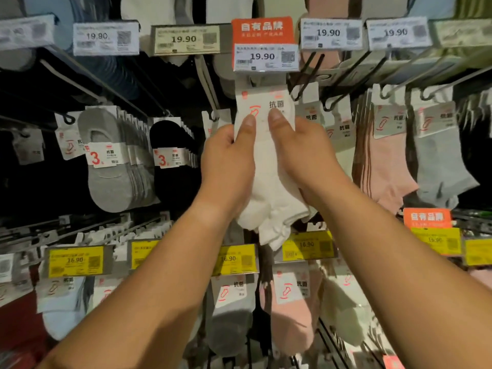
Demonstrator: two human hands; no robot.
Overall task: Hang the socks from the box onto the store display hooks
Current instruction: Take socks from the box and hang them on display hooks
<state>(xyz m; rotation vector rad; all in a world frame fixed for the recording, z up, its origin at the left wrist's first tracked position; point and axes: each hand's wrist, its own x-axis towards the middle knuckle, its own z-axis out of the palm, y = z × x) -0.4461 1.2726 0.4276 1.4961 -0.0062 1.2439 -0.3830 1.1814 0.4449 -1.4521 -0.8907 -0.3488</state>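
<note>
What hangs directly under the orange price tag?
A white sock pack, pinched by the left hand and right hand. The orange price tag covers its hook.

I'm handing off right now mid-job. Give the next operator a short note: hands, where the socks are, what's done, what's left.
Left hand: grips the white sock pack on its left side, thumb on the card.
Right hand: grips the pack's right side, thumb on the card.
The pack is held up just under the orange 19.90 price tag, its card top at that hook; whether the hanger is already on the hook cannot be seen.
Done: neighbouring hooks already carry grey, pink and black socks.
Left: seat this pack on the hook, let go, fetch the next from the box, which is not in view.
</note>
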